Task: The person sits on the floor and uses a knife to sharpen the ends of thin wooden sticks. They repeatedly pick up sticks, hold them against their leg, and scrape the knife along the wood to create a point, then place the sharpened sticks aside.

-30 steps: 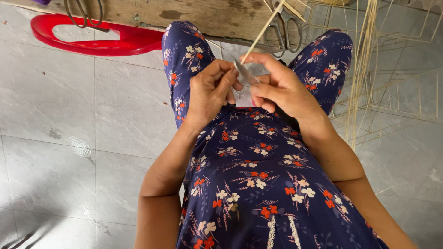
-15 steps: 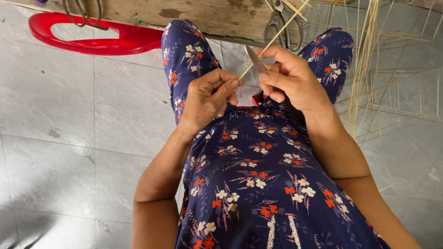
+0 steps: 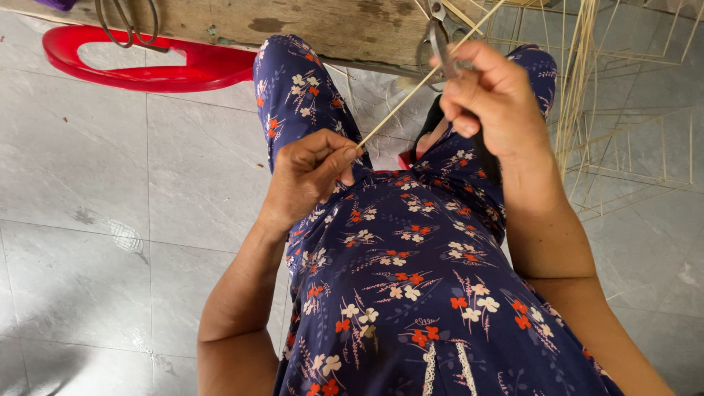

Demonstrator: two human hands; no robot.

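Pinched between thumb and fingertips, the near end of a thin bamboo sliver [image 3: 411, 99] sits in the left hand [image 3: 304, 180], which rests closed over the lap at about nine o'clock of the picture's middle. From there the sliver runs straight and pale toward one o'clock, up to the right hand [image 3: 491, 103]. That hand is curled shut around the strip together with a small grey blade [image 3: 445, 55]; how the blade meets the strip I cannot tell, since the fingers cover it.

As a judgement, the work looks partway: the sliver already reads slim and even along the stretch between the hands, while its far end beyond the right hand is out of sight, so what is left cannot be measured.

Further left, at ten o'clock, a glossy red plastic stool [image 3: 147, 62] lies on smooth grey floor tiles [image 3: 88, 220], under a rough, stained wooden plank [image 3: 308, 26] with metal scissors [image 3: 128, 22] on it. The lap is covered by soft navy cloth with a red and white flower print [image 3: 411, 293]. At two o'clock stands a light frame of bamboo sticks [image 3: 623, 110], square and open.
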